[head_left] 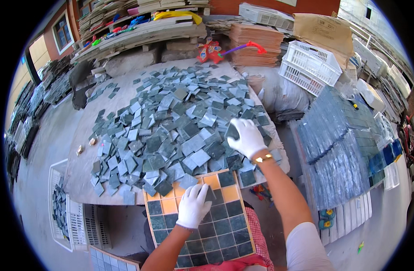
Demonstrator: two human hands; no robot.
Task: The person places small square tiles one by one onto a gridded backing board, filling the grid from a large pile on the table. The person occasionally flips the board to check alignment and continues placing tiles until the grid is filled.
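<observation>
A gridded tray (231,193) with a thin wooden rim rests on my lap. Dark green square stone tiles (223,227) fill most of its cells, while several orange-yellow cells show along the upper rows. My white-gloved left hand (193,206) is over the tray's upper middle, fingers bent against a grey-green tile (210,195) that looks slightly tilted. Farther out to the right, my right hand (246,139), also gloved, pinches a dark square tile (232,132) above the heap. A broad pile of loose tiles (171,122) covers much of the table beyond the tray.
The pale table (87,176) ends just before the tray. White plastic crates (76,221) with tiles stand low on the left. Wrapped tile stacks (335,149) sit on a pallet at right. Behind are more white crates (310,65), brown sheets (255,44) and a red pinwheel toy (209,50).
</observation>
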